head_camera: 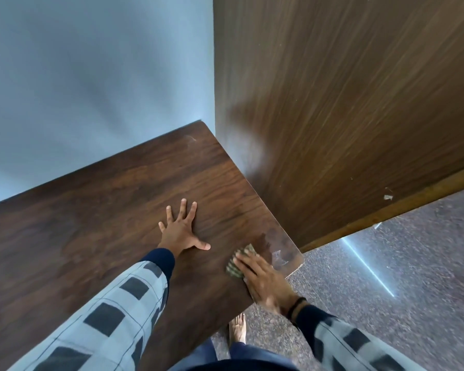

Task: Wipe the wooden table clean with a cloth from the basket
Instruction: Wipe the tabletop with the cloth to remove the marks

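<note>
The dark wooden table (97,210) fills the lower left of the head view, its right corner near the middle right. My left hand (181,228) lies flat on the tabletop with fingers spread. My right hand (263,279) presses a small greenish-brown cloth (237,263) onto the table close to the right corner, its fingers straight over the cloth. Most of the cloth is hidden under the hand. A pale smear (279,254) shows on the wood just beyond the cloth.
A tall wooden panel (346,116) stands right against the table's right edge. A pale blue wall (91,76) runs behind the table. Speckled floor (386,290) lies to the right, and my bare foot (237,328) shows below the table edge. No basket is in view.
</note>
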The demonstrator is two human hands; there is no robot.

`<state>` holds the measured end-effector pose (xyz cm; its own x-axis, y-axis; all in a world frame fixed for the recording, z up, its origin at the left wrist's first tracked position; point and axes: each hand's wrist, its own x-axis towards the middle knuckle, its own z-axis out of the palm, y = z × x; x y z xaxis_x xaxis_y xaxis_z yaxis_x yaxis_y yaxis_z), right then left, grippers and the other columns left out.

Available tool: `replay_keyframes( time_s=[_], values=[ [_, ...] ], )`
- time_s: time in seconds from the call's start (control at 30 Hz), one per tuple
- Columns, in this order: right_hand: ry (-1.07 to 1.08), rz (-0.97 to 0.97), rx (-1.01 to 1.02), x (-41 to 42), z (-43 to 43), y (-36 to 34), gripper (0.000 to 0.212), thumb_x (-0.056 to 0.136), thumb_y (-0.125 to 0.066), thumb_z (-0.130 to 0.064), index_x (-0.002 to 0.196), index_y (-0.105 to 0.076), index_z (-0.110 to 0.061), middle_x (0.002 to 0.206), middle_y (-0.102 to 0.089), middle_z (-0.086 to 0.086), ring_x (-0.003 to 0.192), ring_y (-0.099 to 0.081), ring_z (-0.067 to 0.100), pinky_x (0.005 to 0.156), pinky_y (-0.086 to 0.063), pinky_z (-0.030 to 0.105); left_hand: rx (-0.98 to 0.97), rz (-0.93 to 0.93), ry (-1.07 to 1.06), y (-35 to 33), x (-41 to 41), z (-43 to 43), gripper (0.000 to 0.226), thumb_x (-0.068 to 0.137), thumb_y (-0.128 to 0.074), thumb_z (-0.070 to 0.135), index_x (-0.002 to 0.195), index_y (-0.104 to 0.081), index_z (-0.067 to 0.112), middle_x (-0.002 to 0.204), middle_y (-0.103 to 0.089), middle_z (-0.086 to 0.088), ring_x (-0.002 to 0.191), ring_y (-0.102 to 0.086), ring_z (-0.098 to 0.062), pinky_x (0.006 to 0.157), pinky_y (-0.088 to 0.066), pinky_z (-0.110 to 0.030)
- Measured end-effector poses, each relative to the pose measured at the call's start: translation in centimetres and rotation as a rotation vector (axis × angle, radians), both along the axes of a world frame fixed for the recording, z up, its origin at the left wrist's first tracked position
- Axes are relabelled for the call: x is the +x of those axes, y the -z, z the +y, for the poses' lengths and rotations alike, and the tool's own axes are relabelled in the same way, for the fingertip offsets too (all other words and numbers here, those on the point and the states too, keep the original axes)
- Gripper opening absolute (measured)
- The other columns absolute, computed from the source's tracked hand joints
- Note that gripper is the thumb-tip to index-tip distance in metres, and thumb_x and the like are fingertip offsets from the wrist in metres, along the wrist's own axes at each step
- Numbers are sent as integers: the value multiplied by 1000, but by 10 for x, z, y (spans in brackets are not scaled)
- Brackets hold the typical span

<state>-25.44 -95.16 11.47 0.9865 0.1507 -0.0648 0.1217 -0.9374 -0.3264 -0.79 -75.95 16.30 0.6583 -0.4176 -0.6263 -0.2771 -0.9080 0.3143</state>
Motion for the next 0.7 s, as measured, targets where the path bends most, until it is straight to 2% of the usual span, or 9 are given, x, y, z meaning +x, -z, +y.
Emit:
replay_keyframes(
  time_s=[0.07, 0.17, 0.23, 0.3, 0.4, 0.5, 0.57, 0.63, 0.7],
  values=[
    [-111, 28, 13, -18, -10, -2, 59, 108, -37, -27, 161, -13, -19, 167, -16, -1, 155, -6, 15, 124, -10, 35, -1, 3, -8, 0, -1, -1, 147, 52, -87, 64, 155, 16, 41, 160, 32, 12, 146, 29, -37, 114, 1, -70],
    [-151, 40, -14, 0, -27, -4, 66, 104, -47, -22, 161, -14, -18, 167, -16, 0, 155, -8, 15, 124, -9, 35, 8, -4, 3, -1, -2, -3, 147, 54, -86, 65, 155, 17, 40, 160, 33, 11, 146, 29, -38, 114, -1, -70],
    [-62, 61, -15, 31, -31, -5, 65, 105, -45, -20, 161, -13, -15, 168, -13, 2, 154, -4, 17, 126, -13, 39, 16, -16, 16, -1, -3, -4, 146, 54, -85, 67, 155, 18, 40, 159, 33, 10, 146, 28, -39, 113, -2, -70],
    [70, 113, -6, 55, -31, -3, 57, 109, -34, -23, 161, -15, -13, 168, -14, 2, 154, -3, 17, 126, -16, 42, 18, -18, 19, 0, -5, -5, 146, 54, -84, 68, 155, 18, 40, 160, 32, 10, 146, 28, -39, 114, -3, -70],
    [151, 97, -66, 46, -18, 1, 55, 109, -27, -28, 160, -16, -10, 167, -18, 5, 155, -8, 21, 123, -24, 44, 19, -19, 23, 0, -5, -3, 146, 53, -84, 69, 155, 17, 40, 160, 32, 11, 146, 27, -38, 114, -4, -70],
    [29, 26, -37, -2, -13, 4, 54, 109, -29, -29, 159, -17, -13, 165, -21, 5, 154, -12, 22, 124, -20, 41, 28, -22, 23, -1, -3, -2, 146, 53, -84, 70, 154, 18, 41, 160, 32, 11, 146, 27, -38, 114, -4, -70],
    [-29, 57, 13, -26, -22, 3, 54, 109, -26, -31, 160, -13, -18, 166, -19, 3, 155, -10, 19, 124, -15, 40, 26, -24, 21, -2, -3, -2, 146, 53, -84, 69, 155, 17, 41, 160, 32, 11, 147, 27, -38, 114, -4, -70],
    [-109, 90, -9, -28, -37, 1, 57, 108, -24, -33, 161, -7, -20, 167, -12, 1, 156, -6, 17, 124, -11, 41, 24, -19, 18, -2, -2, -2, 146, 53, -84, 69, 155, 17, 41, 160, 32, 11, 146, 27, -38, 114, -4, -70],
    [-98, 72, -40, -16, -49, 3, 58, 108, -31, -29, 161, -8, -19, 167, -13, 2, 155, -9, 18, 124, -15, 43, 25, -23, 18, -2, -2, -3, 146, 53, -84, 69, 154, 18, 41, 160, 32, 11, 146, 27, -38, 114, -4, -70]
  ],
)
